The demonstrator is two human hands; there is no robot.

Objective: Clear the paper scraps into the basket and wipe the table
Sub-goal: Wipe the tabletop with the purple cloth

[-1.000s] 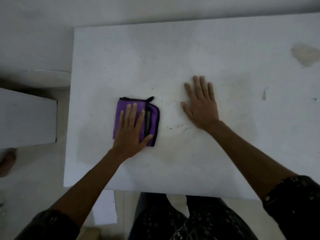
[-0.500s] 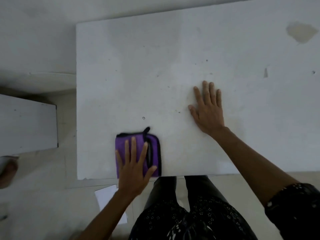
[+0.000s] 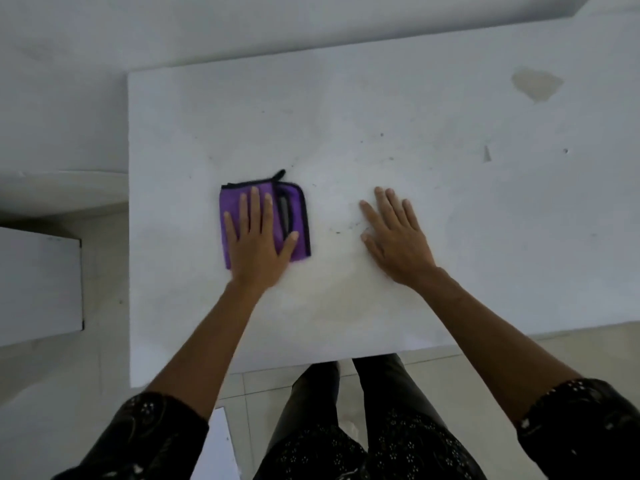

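Note:
A folded purple cloth (image 3: 232,213) with black trim lies on the left-middle of the white table (image 3: 381,98). My left hand (image 3: 258,244) presses flat on top of it, fingers spread, covering most of the cloth. To its right, my right hand (image 3: 398,240) rests flat and open on the bare tabletop, holding nothing. A small grey scrap or mark (image 3: 487,154) sits at the right, and tiny dark specks (image 3: 337,232) lie between my hands. No basket is in view.
A tan stain (image 3: 535,84) marks the far right of the table. A white block-shaped piece of furniture (image 3: 38,285) stands left of the table. A white sheet of paper (image 3: 216,448) lies on the tiled floor by my legs.
My left hand drew the cloth to the table's near edge, then pushed it back away from me. My right hand has stayed flat on the table.

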